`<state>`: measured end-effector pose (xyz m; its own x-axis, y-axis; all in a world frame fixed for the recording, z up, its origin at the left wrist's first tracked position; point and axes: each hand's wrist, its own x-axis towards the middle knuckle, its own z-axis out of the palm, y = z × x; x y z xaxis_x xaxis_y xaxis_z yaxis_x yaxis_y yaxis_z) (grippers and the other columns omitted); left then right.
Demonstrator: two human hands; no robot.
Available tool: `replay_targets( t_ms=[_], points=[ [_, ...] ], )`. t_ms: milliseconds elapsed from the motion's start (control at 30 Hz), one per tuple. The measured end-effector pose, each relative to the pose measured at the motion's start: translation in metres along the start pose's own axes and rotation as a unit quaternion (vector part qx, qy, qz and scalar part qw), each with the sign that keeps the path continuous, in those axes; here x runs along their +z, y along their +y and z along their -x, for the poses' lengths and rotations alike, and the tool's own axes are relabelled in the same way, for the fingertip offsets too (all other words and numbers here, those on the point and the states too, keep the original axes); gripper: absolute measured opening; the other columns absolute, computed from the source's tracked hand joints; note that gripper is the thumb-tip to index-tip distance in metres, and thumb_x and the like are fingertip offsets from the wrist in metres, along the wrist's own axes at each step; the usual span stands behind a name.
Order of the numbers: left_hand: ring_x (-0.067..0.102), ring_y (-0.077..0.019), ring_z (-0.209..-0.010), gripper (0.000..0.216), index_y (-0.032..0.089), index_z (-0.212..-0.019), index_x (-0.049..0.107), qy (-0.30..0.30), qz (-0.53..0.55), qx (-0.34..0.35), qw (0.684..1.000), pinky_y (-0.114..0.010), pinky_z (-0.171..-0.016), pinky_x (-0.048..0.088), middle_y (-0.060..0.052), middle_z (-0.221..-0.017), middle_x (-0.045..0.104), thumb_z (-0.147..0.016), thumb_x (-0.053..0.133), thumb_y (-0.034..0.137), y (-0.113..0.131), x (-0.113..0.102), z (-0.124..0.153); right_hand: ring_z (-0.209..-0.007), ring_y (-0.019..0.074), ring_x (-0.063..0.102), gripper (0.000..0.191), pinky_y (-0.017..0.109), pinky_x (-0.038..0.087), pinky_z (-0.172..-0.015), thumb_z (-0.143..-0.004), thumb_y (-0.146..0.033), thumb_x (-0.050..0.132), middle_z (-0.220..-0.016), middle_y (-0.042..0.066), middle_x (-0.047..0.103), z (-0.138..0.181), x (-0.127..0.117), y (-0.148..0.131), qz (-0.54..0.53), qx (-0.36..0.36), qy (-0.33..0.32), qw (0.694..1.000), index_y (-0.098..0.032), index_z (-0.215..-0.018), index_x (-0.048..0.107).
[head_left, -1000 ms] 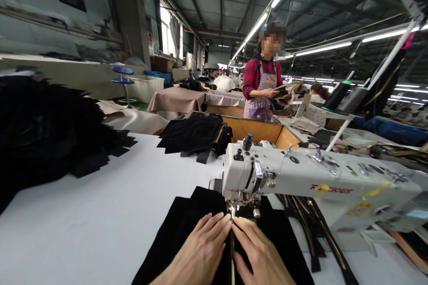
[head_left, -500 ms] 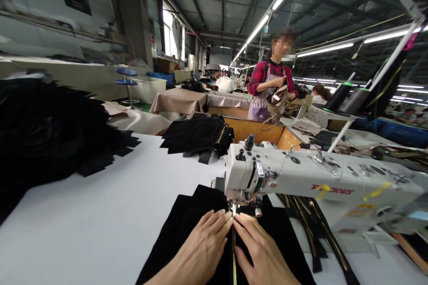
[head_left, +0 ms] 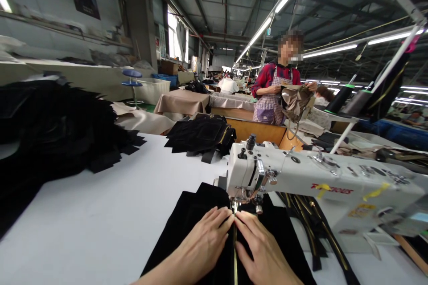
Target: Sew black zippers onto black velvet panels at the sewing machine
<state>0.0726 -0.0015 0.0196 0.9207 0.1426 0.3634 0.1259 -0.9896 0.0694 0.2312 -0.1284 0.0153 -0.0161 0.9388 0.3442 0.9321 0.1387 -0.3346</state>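
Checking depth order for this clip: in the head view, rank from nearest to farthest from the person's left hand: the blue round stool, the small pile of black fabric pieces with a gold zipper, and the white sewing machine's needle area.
1. White sewing machine's needle area, just ahead of the left hand.
2. Small pile of black fabric pieces, mid-table, beyond the machine.
3. Blue round stool, far back left.

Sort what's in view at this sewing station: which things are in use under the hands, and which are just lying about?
In use:
left hand
right hand
black fabric
gold zipper
sewing machine

Lying about:
big black heap
folded black stack
zipper strips
thread cones
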Motion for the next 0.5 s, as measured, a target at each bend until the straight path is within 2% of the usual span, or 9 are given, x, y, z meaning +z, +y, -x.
replay_targets(
  t_ms=[167, 333, 500],
  points=[
    [0.056, -0.0237, -0.124, 0.041, 0.014, -0.125, 0.052, -0.003, -0.014, 0.002, 1.0, -0.044, -0.11, 0.045, -0.01, -0.126, 0.061, -0.088, 0.041, 0.0, 0.0008, -0.001, -0.0006, -0.129, 0.0254, 0.051, 0.051, 0.043, 0.047, -0.109, -0.086, -0.006, 0.048, -0.137, 0.015, 0.055, -0.0007, -0.0009, -0.001, -0.006, 0.002, 0.001, 1.0, -0.013, -0.137, 0.05],
    [0.054, -0.0253, -0.127, 0.045, 0.013, -0.134, 0.047, 0.003, -0.016, -0.008, 1.0, -0.045, -0.108, 0.047, -0.012, -0.13, 0.059, -0.09, 0.042, 0.002, -0.0028, 0.0057, 0.0012, -0.128, 0.0257, 0.052, 0.054, 0.043, 0.047, -0.109, -0.084, -0.005, 0.05, -0.137, 0.014, 0.055, -0.001, -0.0018, -0.0011, -0.013, 0.011, 0.014, 1.0, -0.013, -0.137, 0.051],
    [0.055, -0.0249, -0.126, 0.044, 0.015, -0.13, 0.05, 0.018, -0.014, -0.003, 1.0, -0.044, -0.109, 0.046, -0.011, -0.128, 0.061, -0.089, 0.041, 0.001, -0.003, 0.0067, -0.0009, -0.13, 0.0254, 0.051, 0.055, 0.042, 0.046, -0.11, -0.085, -0.006, 0.051, -0.139, 0.014, 0.054, -0.0014, -0.0032, -0.0026, -0.017, 0.019, 0.009, 1.0, -0.013, -0.14, 0.048]
  ],
)
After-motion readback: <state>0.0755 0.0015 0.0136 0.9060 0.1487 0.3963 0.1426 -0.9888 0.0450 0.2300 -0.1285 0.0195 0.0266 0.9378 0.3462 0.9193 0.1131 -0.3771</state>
